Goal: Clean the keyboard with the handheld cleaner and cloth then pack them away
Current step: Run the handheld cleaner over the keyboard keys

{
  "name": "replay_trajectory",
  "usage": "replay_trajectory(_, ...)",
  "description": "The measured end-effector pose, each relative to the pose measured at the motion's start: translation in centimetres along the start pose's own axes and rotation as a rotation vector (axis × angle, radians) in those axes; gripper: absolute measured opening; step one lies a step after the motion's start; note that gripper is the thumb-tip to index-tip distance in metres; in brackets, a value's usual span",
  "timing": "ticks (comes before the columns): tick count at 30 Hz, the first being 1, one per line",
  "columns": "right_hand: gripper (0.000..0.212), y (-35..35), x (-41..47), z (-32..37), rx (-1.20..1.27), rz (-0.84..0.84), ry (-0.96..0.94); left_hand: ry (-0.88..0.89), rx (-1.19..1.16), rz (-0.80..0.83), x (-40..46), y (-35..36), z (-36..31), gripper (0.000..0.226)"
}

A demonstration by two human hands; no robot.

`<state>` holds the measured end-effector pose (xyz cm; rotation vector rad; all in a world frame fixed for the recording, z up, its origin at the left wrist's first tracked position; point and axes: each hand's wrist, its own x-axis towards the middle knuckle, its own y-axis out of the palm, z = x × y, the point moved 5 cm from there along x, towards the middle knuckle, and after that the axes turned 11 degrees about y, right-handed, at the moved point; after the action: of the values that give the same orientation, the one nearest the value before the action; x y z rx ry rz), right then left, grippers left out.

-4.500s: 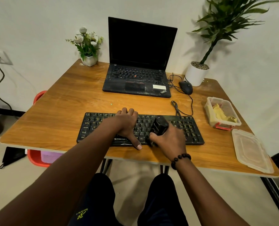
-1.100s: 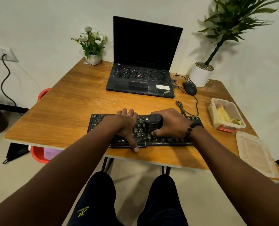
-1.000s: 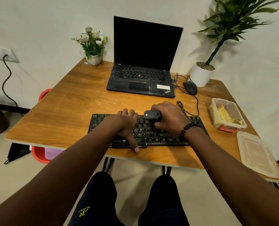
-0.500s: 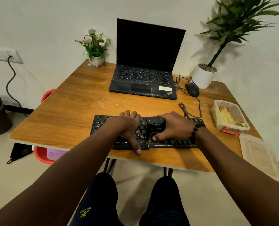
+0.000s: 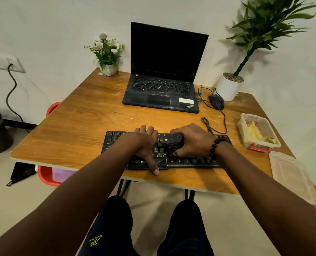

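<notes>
A black keyboard lies near the front edge of the wooden table. My left hand rests flat on its left half, fingers over the far edge and thumb at the near edge. My right hand grips the black handheld cleaner, which lies tilted on the keys at the keyboard's middle. A yellow cloth sits inside an open clear plastic box at the table's right side.
The box's lid lies at the front right corner. An open laptop, a wired mouse, a white potted plant and a small flower pot stand at the back. A red basket is under the table.
My right hand has slid the cleaner back and forth over the keyboard's middle keys; it now lies more tilted on the keys. My left hand has stayed in place.
</notes>
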<state>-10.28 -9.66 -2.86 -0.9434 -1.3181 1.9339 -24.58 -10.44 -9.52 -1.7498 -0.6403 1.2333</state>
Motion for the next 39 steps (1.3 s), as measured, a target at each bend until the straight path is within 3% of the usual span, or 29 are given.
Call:
replay_trajectory(2, 0.036, -0.1, -0.3, -0.2, 0.017, 0.082, 0.001, 0.004, 0.005, 0.0, -0.1, 0.0, -0.2, 0.148)
replay_trajectory(6, 0.035, -0.6, 0.5, -0.5, -0.232, -0.235, 0.045, 0.006, 0.01, 0.002, 0.0, 0.0, -0.1, 0.148)
replay_trajectory(8, 0.035, -0.2, 0.8, -0.4, -0.261, -0.195, 0.03, -0.001, 0.005, -0.001, 0.0, 0.1, -0.1, 0.147)
replay_trajectory(12, 0.032, -0.5, 0.2, -1.1, -0.066, 0.048, 0.015, 0.006, -0.001, -0.001, 0.0, 0.1, -0.1, 0.148)
replay_trajectory(16, 0.03, -0.7, 0.2, -2.5, -0.004, -0.193, 0.1, 0.01, 0.005, -0.005, 0.1, 0.3, 0.1, 0.148)
replay_trajectory(26, 0.05, -0.2, -0.9, -4.1, 0.468, -0.12, 0.192, 0.013, -0.005, -0.003, 0.1, 0.4, 0.3, 0.153)
replay_trajectory(29, 0.042, 0.9, -0.9, -3.6, 0.4, 0.018, 0.144, 0.019, 0.002, -0.002, 0.1, 0.4, 0.2, 0.151)
replay_trajectory(33, 0.037, -0.9, 0.6, -2.8, 0.059, -0.208, 0.128, 0.026, 0.007, -0.01, 0.0, 0.0, -0.2, 0.149)
replay_trajectory(34, 0.038, -1.2, 0.8, -2.8, 0.072, -0.208, 0.126, 0.023, 0.007, -0.011, 0.0, 0.1, -0.1, 0.149)
replay_trajectory(37, 0.041, -0.3, 0.6, -2.3, 0.222, 0.014, 0.09, 0.018, -0.013, -0.015, 0.0, 0.3, 0.1, 0.15)
replay_trajectory(39, 0.037, -0.2, 0.9, -2.2, 0.124, -0.049, 0.092, 0.02, -0.021, -0.017, 0.0, 0.2, 0.1, 0.15)
